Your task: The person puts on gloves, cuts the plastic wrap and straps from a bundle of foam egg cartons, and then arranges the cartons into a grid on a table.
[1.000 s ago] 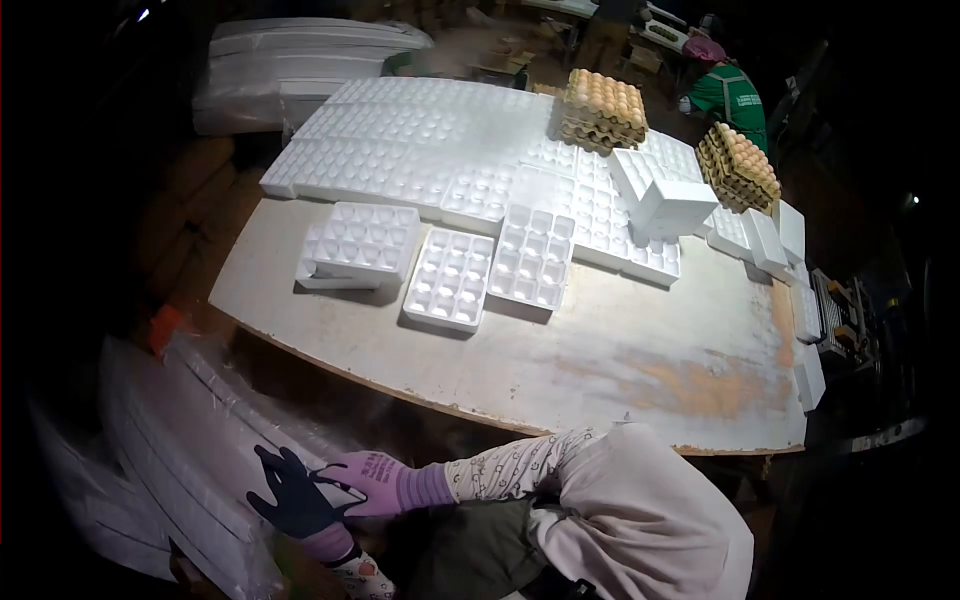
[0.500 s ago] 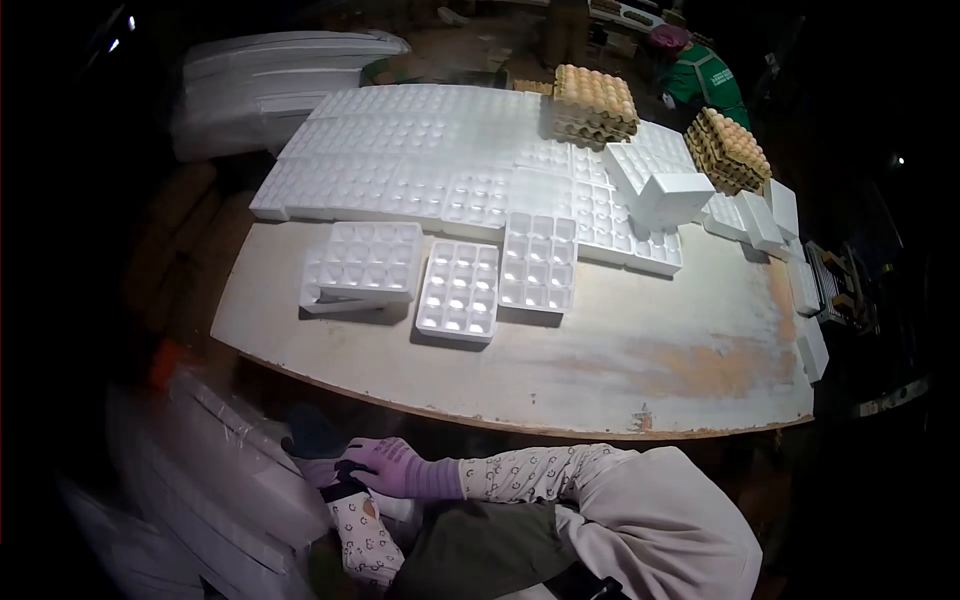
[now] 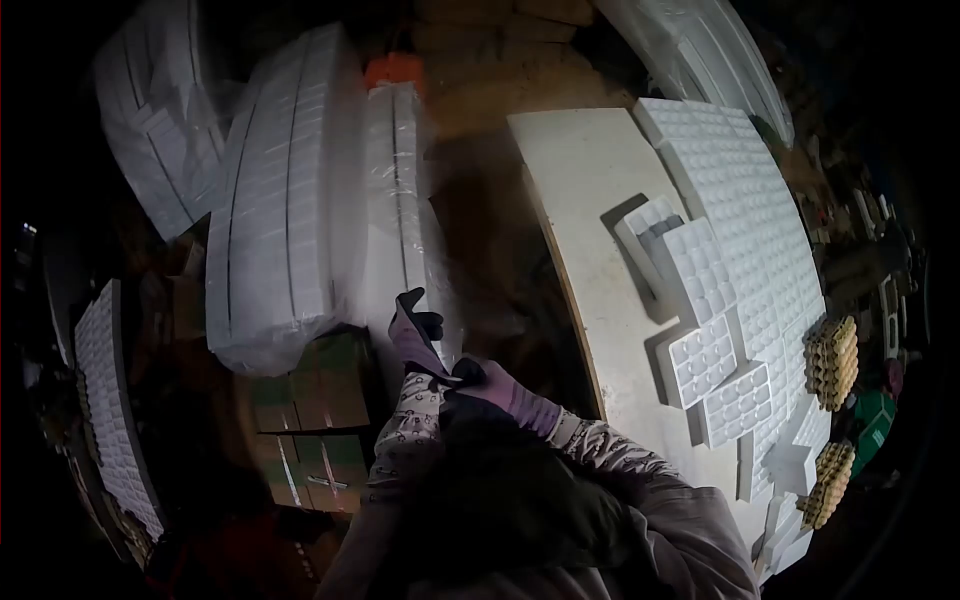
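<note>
My left hand (image 3: 415, 335), in a purple glove with dark fingertips, is raised in front of the wrapped white stack, its fingers partly bent and apart, with nothing seen in them. My right hand (image 3: 505, 392), gloved the same way, is closed at the left wrist, its dark fingertips on the cuff of the left glove (image 3: 440, 376). Patterned sleeves (image 3: 410, 415) cover both forearms. White foam trays with round hollows (image 3: 704, 362) lie on the table (image 3: 590, 180) to the right of my hands.
Tall plastic-wrapped white stacks (image 3: 285, 190) stand at the left and ahead. Green-brown cartons (image 3: 325, 385) are below them. Egg trays (image 3: 832, 362) stand at the table's far side, near a person in green (image 3: 873, 425). An orange object (image 3: 395, 72) lies ahead.
The view has swung left, so the table now lies on the right. My left hand, earlier mostly covered by the right, now points upward, with my right hand at its wrist.
</note>
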Demonstrator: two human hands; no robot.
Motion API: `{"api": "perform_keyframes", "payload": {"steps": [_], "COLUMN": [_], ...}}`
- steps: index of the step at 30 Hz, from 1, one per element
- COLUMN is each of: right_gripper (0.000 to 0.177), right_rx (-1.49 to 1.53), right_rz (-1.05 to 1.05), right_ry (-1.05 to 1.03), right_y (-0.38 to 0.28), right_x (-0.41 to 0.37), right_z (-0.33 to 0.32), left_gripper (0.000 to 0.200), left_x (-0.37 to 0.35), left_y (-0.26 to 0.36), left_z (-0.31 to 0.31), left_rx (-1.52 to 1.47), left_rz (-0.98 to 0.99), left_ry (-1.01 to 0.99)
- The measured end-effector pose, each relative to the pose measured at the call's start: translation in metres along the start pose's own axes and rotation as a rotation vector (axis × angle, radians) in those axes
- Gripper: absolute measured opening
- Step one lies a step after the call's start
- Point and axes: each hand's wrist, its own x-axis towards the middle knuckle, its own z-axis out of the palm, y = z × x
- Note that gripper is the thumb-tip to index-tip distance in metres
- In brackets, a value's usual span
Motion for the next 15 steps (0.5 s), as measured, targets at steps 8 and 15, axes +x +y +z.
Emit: {"api": "perform_keyframes", "payload": {"steps": [8,15], "right_gripper": [0.030,0.018], "right_rx": [-0.826,-0.910], "right_rz": [0.006,-0.651], "right_ry": [0.317,-0.131], "right_y": [-0.049,-0.062], "right_x": [0.067,0.072], "right_z": [0.040,0.107], "left_gripper": [0.079,0.081], "left_x": [0.025,0.080], "left_y": [-0.025,-0.041], "left_z": [-0.043,-0.124], "left_rx": [1.336,1.852], "left_rz": [0.524,0.998], "left_ry": [0.115,0.122]}}
